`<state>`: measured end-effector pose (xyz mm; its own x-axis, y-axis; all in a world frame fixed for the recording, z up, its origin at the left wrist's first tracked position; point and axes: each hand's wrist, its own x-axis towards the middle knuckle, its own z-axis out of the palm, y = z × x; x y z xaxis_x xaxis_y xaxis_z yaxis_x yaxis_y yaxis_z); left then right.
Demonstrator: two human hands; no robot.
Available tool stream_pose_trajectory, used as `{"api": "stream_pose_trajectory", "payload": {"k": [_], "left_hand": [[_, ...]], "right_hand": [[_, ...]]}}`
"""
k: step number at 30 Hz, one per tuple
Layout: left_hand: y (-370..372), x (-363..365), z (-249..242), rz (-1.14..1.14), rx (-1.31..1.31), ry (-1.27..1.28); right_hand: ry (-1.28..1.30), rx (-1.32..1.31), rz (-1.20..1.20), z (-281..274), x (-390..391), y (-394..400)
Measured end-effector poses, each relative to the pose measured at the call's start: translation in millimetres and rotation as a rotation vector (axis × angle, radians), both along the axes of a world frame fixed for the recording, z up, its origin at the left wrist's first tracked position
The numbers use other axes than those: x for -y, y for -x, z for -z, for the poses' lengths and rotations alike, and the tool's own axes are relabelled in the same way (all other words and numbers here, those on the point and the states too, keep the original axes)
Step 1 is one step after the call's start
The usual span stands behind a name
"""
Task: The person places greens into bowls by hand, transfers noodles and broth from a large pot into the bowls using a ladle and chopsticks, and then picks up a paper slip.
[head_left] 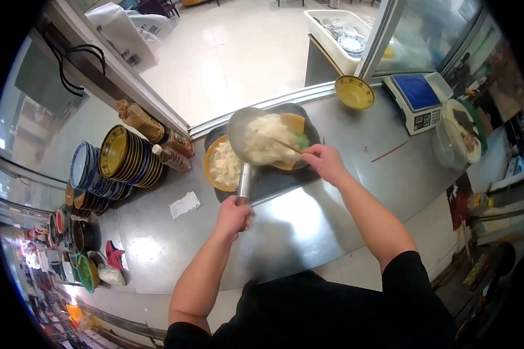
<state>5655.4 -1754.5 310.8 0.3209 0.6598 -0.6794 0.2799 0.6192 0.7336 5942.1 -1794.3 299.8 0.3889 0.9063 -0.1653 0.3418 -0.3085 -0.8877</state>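
My left hand [234,217] is closed around the handle of a long-handled metal strainer [236,139], tilted over a black tray [261,189]. Pale, soft food [264,137], perhaps wide noodles, fills the strainer and lies over a yellow bowl [296,123] with something green in it. Between the fingers of my right hand [327,164] are chopsticks [288,145], their tips in the pale food. A second yellow bowl [208,168], filled with similar pale pieces, stands on the tray's left side. The strainer partly hides both bowls.
Tall stacks of bowls [117,157], a plastic bottle [172,158] and jars stand left on the steel counter [157,250]. A paper slip [184,205] lies nearby. To the right are a yellow bowl [355,93], a scale [414,102] and a loose stick [390,151].
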Motion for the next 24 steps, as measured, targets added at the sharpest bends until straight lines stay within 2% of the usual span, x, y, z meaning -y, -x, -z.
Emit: {"api": "stream_pose_trajectory", "payload": {"k": [13, 15, 19, 24], "left_hand": [[-4.9, -3.3, 11.0, 0.001, -0.031, -0.079], [-5.4, -3.3, 11.4, -0.006, -0.025, -0.078], [-6.9, -2.9, 7.1, -0.004, -0.060, -0.087], [-5.9, -4.6, 18.7, -0.003, -0.142, -0.221]], "right_hand": [[-0.033, -0.094, 0.082, -2.3, 3.7, -16.0], [-0.068, -0.181, 0.106, 3.1, 5.4, -20.6], [-0.097, -0.197, 0.137, 22.2, 9.3, -31.5], [-0.059, -0.254, 0.191, 21.6, 16.5, -36.7]]}}
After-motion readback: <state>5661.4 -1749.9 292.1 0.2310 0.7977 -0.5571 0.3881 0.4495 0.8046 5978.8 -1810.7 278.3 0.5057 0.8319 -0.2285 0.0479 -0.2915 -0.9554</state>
